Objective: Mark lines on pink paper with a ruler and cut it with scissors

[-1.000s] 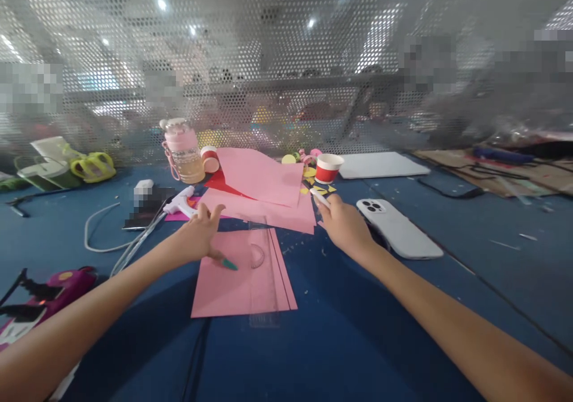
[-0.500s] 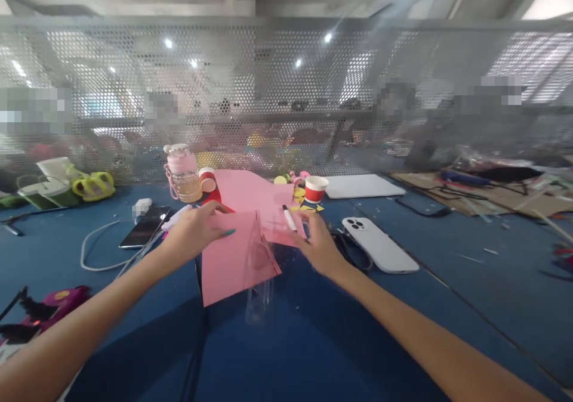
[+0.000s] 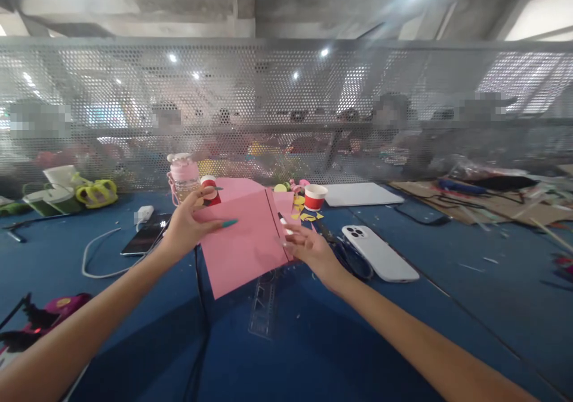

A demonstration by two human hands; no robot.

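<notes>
A sheet of pink paper (image 3: 242, 238) is pinched at its left side by my left hand (image 3: 188, 220), the thumb lying across the face. A dark line (image 3: 277, 226) runs down the sheet close to its right edge. In my closed right hand (image 3: 313, 253) is a white marker (image 3: 285, 226) with a black end, beside that edge. Behind the sheet lies more pink paper (image 3: 239, 185). Below it, a clear plastic stencil ruler (image 3: 262, 309) rests on the blue table, its upper end covered by the paper.
A pink bottle (image 3: 183, 178) and a red-and-white paper cup (image 3: 316, 197) stand at the back, with yellow scraps (image 3: 307, 216) by the cup. A white phone (image 3: 380, 253) lies right, a dark phone (image 3: 145, 242) and cable left. A perforated metal screen (image 3: 268, 110) rises behind.
The pink sheet has shifted slightly right and up in my left hand, and its dark line shows more plainly. My right hand keeps the marker, now nearer the sheet's right edge.
</notes>
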